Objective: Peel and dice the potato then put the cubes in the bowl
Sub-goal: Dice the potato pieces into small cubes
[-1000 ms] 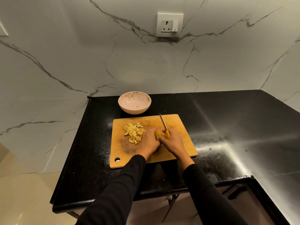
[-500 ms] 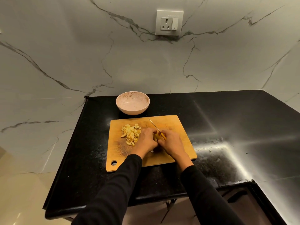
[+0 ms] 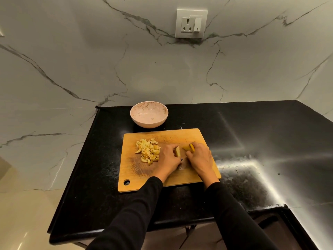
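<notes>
A wooden cutting board (image 3: 180,136) lies on the black counter. On its left part sits a pile of diced potato (image 3: 148,151). My left hand (image 3: 168,160) curls its fingers round a pale potato piece (image 3: 177,151) just right of the pile. My right hand (image 3: 199,158) grips a knife by its yellow handle (image 3: 192,147), close beside the left hand; the blade is mostly hidden between the hands. Another small potato piece (image 3: 185,147) lies by the handle. The pinkish bowl (image 3: 149,114) stands behind the board, with no cubes visible in it.
The black counter (image 3: 252,132) stretches to the right and meets marble walls at the back and right. Its left edge drops to the floor. A wall socket (image 3: 191,23) sits high above the bowl.
The knife blade, which pointed up toward the bowl, has dropped out of sight between my hands. The potato piece now shows as two parts, and my hands sit slightly apart.
</notes>
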